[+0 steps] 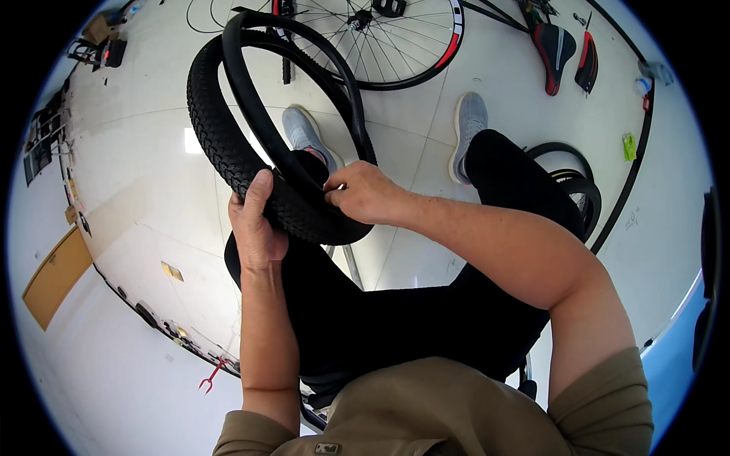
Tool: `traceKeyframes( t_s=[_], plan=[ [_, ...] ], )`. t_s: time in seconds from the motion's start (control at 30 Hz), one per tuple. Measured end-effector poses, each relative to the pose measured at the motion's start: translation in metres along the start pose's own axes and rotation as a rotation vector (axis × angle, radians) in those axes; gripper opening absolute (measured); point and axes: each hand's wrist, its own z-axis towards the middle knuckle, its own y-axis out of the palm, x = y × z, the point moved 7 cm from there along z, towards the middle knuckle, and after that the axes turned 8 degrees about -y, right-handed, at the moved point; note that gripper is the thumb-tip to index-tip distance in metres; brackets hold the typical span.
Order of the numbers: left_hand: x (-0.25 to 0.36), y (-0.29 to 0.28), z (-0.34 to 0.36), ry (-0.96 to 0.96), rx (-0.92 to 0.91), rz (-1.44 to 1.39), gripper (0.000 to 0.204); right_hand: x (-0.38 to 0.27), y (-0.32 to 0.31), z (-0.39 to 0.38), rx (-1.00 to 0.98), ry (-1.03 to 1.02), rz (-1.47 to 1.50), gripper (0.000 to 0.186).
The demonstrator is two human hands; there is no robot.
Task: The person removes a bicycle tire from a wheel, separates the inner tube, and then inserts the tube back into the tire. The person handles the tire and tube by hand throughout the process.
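Note:
A black knobby bicycle tire [208, 102] is tilted upright in front of me, over my left knee. A smooth black inner tube [255, 114] lies partly inside it at the bottom, while its upper loop stands out of the tire. My left hand [258, 220] is wrapped round the tire's lower left side, thumb on top. At the lower right inside of the ring, my right hand [366, 194] is closed in a pinch at the inner tube. Its fingertips are partly hidden, so exactly which part they grip is unclear.
A spoked bicycle wheel [411, 38] lies on the tiled floor ahead, near a black and red saddle [553, 53] and a black and red piece [586, 64]. More tires [582, 190] lie beside my right leg. A yellow-green item [629, 147] is by the right wall.

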Motion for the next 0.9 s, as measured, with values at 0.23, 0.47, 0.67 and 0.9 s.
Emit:
traceKeyframes(
  t_s=[0.23,0.47,0.67,0.9],
  plan=[
    [0.006,0.004,-0.005,0.001,-0.119,0.161,0.035,0.001,-0.004,0.002,0.062,0.050,0.115,0.025],
    [0.011,0.000,0.000,0.025,-0.158,0.108,0.041,-0.011,-0.009,0.007,-0.093,0.050,0.150,0.033],
    [0.009,-0.002,0.006,0.033,-0.160,0.070,0.041,-0.021,-0.010,0.003,-0.233,0.135,0.265,0.042],
    [0.012,-0.004,0.009,0.111,-0.068,0.234,0.040,-0.022,-0.013,0.007,-0.346,0.134,0.221,0.045]
  ],
)
